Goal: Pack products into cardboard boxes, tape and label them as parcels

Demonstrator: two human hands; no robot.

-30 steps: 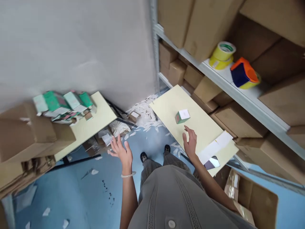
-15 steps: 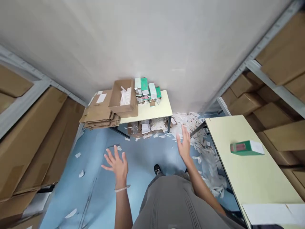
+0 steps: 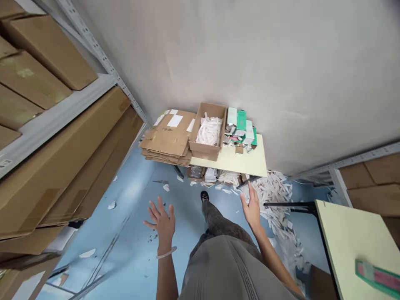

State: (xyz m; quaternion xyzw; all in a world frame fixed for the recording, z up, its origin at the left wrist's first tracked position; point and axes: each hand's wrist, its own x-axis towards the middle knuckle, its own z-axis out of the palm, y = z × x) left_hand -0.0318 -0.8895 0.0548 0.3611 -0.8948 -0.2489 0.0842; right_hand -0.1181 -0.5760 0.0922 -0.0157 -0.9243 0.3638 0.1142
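Observation:
My left hand (image 3: 161, 227) hangs open over the blue floor, fingers spread, with a pale bangle (image 3: 166, 252) on the wrist. It touches nothing. My right hand (image 3: 251, 210) is also open and empty, just below the front edge of the far cream table (image 3: 229, 160). On that table stand a cardboard box of white strips (image 3: 208, 132) and a heap of green and white cartons (image 3: 240, 127). At the lower right edge of the view, a green and pink carton (image 3: 376, 277) lies on a nearer cream table (image 3: 353, 237), well away from both hands.
Steel shelving with large cardboard cartons (image 3: 62, 166) runs along the left. A stack of flattened cardboard (image 3: 167, 133) lies beside the far table, against a white wall. White paper scraps (image 3: 275, 196) are heaped on the floor below the table.
The view has swung left, sliding the nearer table toward the lower right corner. The far table now sits nearer the middle. Both hands stay open and empty.

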